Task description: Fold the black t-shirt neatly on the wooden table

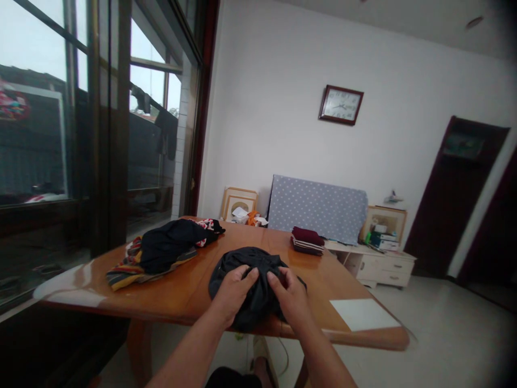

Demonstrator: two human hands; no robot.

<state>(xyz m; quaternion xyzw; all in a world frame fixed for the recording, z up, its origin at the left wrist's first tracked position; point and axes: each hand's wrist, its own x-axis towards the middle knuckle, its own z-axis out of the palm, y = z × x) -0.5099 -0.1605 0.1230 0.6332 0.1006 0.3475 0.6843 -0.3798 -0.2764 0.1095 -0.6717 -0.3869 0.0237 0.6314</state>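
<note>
A bunched black cloth (246, 260) lies near the front edge of the wooden table (181, 302), part of it drooping at the edge. My left hand (235, 291) pinches its fabric between thumb and fingers, left of the middle. Just to the right, my right hand (288, 290) grips the same cloth, the two thumbs close together. Some fingers of both hands are hidden in the folds.
A loose heap of dark and patterned clothes (165, 248) is on the table's left. Folded maroon and striped clothes (307, 241) form a stack at the back right. White paper (363, 314) lies at the right. Beyond stands a white cabinet (388, 268).
</note>
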